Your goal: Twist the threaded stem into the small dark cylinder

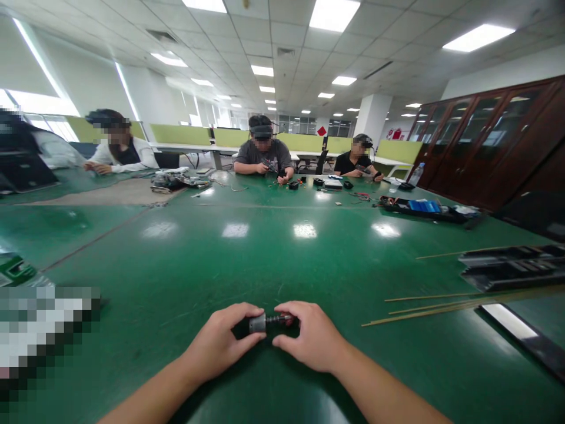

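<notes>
Near the front edge of the green table [212, 259], my left hand [227, 338] grips a short grey metal cylinder [258, 323] between thumb and fingers. A thin dark shaft with ring-like ridges [277, 318] extends from the cylinder to the right. My right hand [309, 335] is curved around the far end of this shaft, where something reddish shows. Its thumb and index finger are apart at the tips, and its other fingers are hidden, so its hold is unclear.
Thin brass-coloured rods [419, 317] and black metal profiles [512, 268] lie at right. A black case with blue parts [424, 206] is farther back. Pixelated white object [39, 335] at left. Several people sit across the table, among tools and wires.
</notes>
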The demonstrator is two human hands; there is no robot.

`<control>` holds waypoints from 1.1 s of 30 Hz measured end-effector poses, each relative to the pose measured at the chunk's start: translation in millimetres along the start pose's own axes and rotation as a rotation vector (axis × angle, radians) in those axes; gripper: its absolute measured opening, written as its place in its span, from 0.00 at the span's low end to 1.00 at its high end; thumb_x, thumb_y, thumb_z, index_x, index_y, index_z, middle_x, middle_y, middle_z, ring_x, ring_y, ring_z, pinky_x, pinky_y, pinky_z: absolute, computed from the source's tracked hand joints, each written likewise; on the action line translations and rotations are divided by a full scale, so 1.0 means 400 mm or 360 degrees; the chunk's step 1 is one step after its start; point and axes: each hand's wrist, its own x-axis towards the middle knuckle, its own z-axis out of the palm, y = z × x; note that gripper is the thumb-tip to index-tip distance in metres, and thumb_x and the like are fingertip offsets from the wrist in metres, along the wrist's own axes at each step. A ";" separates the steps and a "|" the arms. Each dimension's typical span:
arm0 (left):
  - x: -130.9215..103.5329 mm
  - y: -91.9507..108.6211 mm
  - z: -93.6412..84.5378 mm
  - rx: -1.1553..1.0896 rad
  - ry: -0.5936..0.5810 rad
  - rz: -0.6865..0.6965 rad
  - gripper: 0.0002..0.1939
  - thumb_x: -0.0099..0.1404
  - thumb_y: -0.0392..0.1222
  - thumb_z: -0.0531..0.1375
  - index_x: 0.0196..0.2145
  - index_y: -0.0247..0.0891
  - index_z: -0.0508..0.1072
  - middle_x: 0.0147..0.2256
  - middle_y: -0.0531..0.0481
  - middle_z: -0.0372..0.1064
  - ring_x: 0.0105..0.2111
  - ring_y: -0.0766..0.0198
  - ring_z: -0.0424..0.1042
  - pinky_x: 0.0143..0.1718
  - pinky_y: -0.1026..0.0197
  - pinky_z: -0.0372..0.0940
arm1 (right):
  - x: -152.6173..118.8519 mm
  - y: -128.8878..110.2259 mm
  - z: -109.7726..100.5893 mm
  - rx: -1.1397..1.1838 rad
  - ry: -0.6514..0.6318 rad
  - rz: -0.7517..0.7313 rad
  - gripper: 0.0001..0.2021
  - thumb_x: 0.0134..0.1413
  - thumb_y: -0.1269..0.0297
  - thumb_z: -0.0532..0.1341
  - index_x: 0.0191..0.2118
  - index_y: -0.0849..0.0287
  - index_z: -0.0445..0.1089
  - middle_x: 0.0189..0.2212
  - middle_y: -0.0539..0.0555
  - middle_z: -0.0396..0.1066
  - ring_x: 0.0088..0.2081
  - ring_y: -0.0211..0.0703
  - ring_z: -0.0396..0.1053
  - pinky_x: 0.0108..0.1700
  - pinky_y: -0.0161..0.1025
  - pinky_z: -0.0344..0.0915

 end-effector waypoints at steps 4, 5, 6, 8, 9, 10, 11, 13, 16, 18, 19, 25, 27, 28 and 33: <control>0.002 0.003 -0.005 0.0017 0.0061 -0.0019 0.16 0.61 0.43 0.66 0.47 0.44 0.73 0.44 0.49 0.76 0.44 0.58 0.76 0.48 0.58 0.70 | 0.009 -0.005 0.008 -0.0021 -0.0014 0.0018 0.21 0.45 0.62 0.71 0.48 0.52 0.74 0.37 0.51 0.76 0.36 0.44 0.72 0.42 0.39 0.67; 0.002 0.004 -0.007 0.0015 0.0068 -0.0019 0.16 0.61 0.43 0.66 0.47 0.43 0.73 0.44 0.49 0.76 0.44 0.58 0.76 0.48 0.57 0.70 | 0.011 -0.006 0.009 -0.0022 -0.0005 0.0027 0.21 0.45 0.62 0.71 0.49 0.52 0.74 0.36 0.51 0.76 0.35 0.44 0.72 0.41 0.39 0.67; 0.002 0.006 -0.008 0.0010 0.0073 -0.0019 0.16 0.61 0.43 0.66 0.47 0.43 0.73 0.44 0.48 0.76 0.44 0.58 0.76 0.48 0.57 0.70 | 0.012 -0.005 0.011 -0.0020 0.0007 0.0036 0.23 0.45 0.62 0.71 0.50 0.53 0.73 0.36 0.51 0.76 0.35 0.44 0.72 0.41 0.39 0.67; 0.002 0.011 -0.010 -0.0001 0.0081 -0.0015 0.16 0.61 0.43 0.66 0.47 0.43 0.74 0.43 0.48 0.77 0.43 0.58 0.76 0.47 0.57 0.70 | 0.012 -0.004 0.012 -0.0009 0.0031 0.0046 0.26 0.45 0.62 0.71 0.53 0.53 0.71 0.36 0.51 0.76 0.35 0.44 0.72 0.41 0.39 0.67; 0.002 0.014 -0.010 -0.0007 0.0085 -0.0013 0.16 0.61 0.43 0.66 0.47 0.42 0.74 0.43 0.47 0.77 0.43 0.57 0.76 0.47 0.57 0.70 | 0.012 -0.003 0.013 0.0001 0.0037 0.0045 0.27 0.45 0.62 0.71 0.54 0.53 0.70 0.37 0.51 0.76 0.35 0.44 0.72 0.41 0.39 0.67; 0.002 0.016 -0.010 -0.0015 0.0088 -0.0011 0.16 0.61 0.44 0.66 0.47 0.42 0.74 0.43 0.47 0.77 0.43 0.57 0.76 0.47 0.57 0.70 | 0.012 -0.001 0.013 0.0014 0.0038 0.0040 0.29 0.45 0.63 0.72 0.55 0.53 0.70 0.37 0.51 0.76 0.34 0.44 0.72 0.41 0.39 0.67; 0.002 0.019 -0.010 -0.0023 0.0087 -0.0009 0.16 0.61 0.44 0.66 0.47 0.42 0.74 0.43 0.47 0.77 0.43 0.57 0.76 0.46 0.57 0.70 | 0.011 0.000 0.012 0.0030 0.0037 0.0033 0.30 0.44 0.64 0.72 0.56 0.53 0.69 0.38 0.51 0.76 0.34 0.43 0.72 0.40 0.39 0.67; 0.002 0.021 -0.008 -0.0043 0.0079 -0.0008 0.15 0.62 0.44 0.66 0.47 0.42 0.74 0.43 0.47 0.77 0.43 0.57 0.76 0.46 0.57 0.70 | 0.011 0.000 0.011 0.0063 0.0027 0.0021 0.30 0.45 0.65 0.71 0.56 0.52 0.68 0.39 0.51 0.75 0.34 0.42 0.72 0.40 0.39 0.67; 0.005 0.020 -0.004 -0.0063 0.0092 -0.0026 0.16 0.62 0.43 0.66 0.48 0.43 0.74 0.43 0.48 0.77 0.44 0.57 0.76 0.48 0.56 0.70 | 0.011 -0.002 0.008 0.0097 0.0033 0.0014 0.24 0.48 0.66 0.70 0.53 0.53 0.70 0.39 0.51 0.75 0.34 0.42 0.72 0.39 0.38 0.66; 0.007 0.018 -0.001 -0.0069 0.0101 -0.0038 0.16 0.62 0.43 0.66 0.48 0.44 0.74 0.44 0.49 0.76 0.44 0.58 0.76 0.49 0.56 0.69 | 0.011 -0.005 0.007 0.0095 0.0042 -0.0008 0.19 0.50 0.67 0.69 0.50 0.53 0.72 0.38 0.51 0.75 0.35 0.41 0.72 0.40 0.37 0.66; 0.008 0.018 0.000 -0.0075 0.0095 -0.0038 0.16 0.63 0.43 0.66 0.48 0.44 0.73 0.44 0.49 0.76 0.44 0.58 0.76 0.49 0.56 0.69 | 0.011 -0.006 0.006 0.0085 0.0045 -0.0027 0.16 0.51 0.67 0.68 0.48 0.53 0.73 0.37 0.50 0.75 0.35 0.41 0.71 0.40 0.37 0.65; 0.005 0.018 0.002 -0.0145 0.0043 -0.0010 0.15 0.63 0.40 0.66 0.48 0.45 0.73 0.44 0.51 0.76 0.44 0.60 0.75 0.49 0.58 0.68 | 0.016 -0.010 0.007 0.0039 0.0040 -0.0104 0.06 0.54 0.66 0.67 0.39 0.54 0.77 0.32 0.49 0.75 0.33 0.39 0.70 0.37 0.35 0.62; 0.004 0.018 0.002 -0.0168 0.0046 -0.0019 0.15 0.63 0.41 0.66 0.48 0.46 0.73 0.43 0.52 0.76 0.44 0.61 0.75 0.49 0.59 0.68 | 0.017 -0.010 0.007 0.0046 0.0034 -0.0113 0.05 0.54 0.66 0.67 0.38 0.55 0.78 0.32 0.49 0.75 0.33 0.39 0.70 0.37 0.35 0.62; 0.004 0.019 0.002 -0.0180 0.0051 -0.0025 0.15 0.63 0.41 0.66 0.48 0.46 0.73 0.43 0.53 0.76 0.44 0.61 0.75 0.48 0.59 0.68 | 0.018 -0.010 0.007 0.0048 0.0034 -0.0109 0.05 0.54 0.66 0.67 0.38 0.55 0.78 0.32 0.49 0.75 0.33 0.39 0.71 0.37 0.35 0.62; 0.005 0.020 0.002 -0.0218 0.0085 -0.0053 0.15 0.61 0.41 0.67 0.47 0.45 0.74 0.43 0.51 0.76 0.43 0.60 0.75 0.48 0.58 0.68 | 0.020 -0.013 0.009 0.0024 0.0036 -0.0064 0.04 0.55 0.66 0.67 0.37 0.54 0.78 0.31 0.50 0.75 0.33 0.40 0.70 0.37 0.36 0.62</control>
